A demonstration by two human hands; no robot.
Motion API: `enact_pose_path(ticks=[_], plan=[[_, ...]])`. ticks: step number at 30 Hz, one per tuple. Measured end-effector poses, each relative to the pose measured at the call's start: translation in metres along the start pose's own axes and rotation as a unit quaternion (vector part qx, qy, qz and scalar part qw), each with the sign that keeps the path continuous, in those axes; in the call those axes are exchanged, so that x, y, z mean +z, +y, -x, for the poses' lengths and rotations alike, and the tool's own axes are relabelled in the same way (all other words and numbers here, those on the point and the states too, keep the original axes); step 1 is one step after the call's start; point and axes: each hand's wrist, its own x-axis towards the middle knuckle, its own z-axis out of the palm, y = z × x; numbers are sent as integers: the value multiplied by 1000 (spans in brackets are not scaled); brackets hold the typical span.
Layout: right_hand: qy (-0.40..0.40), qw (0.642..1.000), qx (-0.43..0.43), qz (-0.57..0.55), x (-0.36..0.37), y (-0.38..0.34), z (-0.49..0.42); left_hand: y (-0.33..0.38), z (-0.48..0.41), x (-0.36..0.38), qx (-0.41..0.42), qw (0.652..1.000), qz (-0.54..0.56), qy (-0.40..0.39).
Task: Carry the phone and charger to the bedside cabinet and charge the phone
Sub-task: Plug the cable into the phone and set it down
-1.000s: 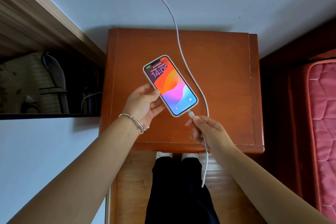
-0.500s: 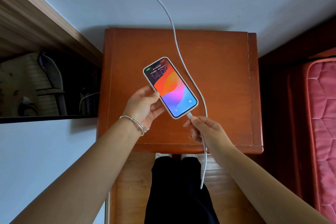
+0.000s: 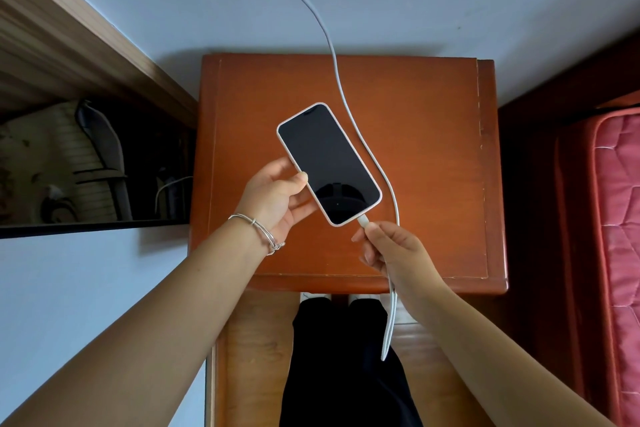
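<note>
The phone (image 3: 329, 163) is a flat slab with rounded corners, a pale matte case and a glossy dark screen that mirrors a dim shape near its lower end. It lies slantwise between the two hands, above the bedside cabinet (image 3: 433, 149). Whether it touches the wood cannot be told.

The left hand (image 3: 273, 198) grips the phone's lower left edge, thumb on the rim and fingers curled beneath. A thin metal bracelet (image 3: 258, 229) circles that wrist. The right hand (image 3: 391, 250) pinches the small white plug (image 3: 363, 220) at the phone's bottom end. The plug meets the case, though how deeply it sits is hard to make out.

The charger cable (image 3: 341, 90) is smooth, white and round. It hangs in a narrow loop below the right wrist, climbs past the right hand, bends along the phone's far side and runs on beyond both hands.

The cabinet top is polished reddish-brown wood, square, with a raised border and a chipped strip along the edge outward of the right hand. Bare wood lies open beyond both hands and outward of the right one. Its front edge runs just under the wrists.

Outward of the left hand is a dark recess (image 3: 86, 163) under a wooden ledge, its contents murky. Outward of the right hand, a quilted pink mattress (image 3: 620, 218) is cut off by the frame. The cable's upper end is also cut off. Black trousers (image 3: 339, 357) show between the forearms.
</note>
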Motion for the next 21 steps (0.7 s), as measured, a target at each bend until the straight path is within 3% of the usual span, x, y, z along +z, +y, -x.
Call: enact_pose_path(ticks=[13, 21], plan=[[-2, 1000, 0, 9, -5, 4, -5, -8, -1, 5, -5, 1000, -8, 16], [-34, 998, 42, 21, -10, 17, -3, -22, -1, 0, -14, 1000, -13, 14]])
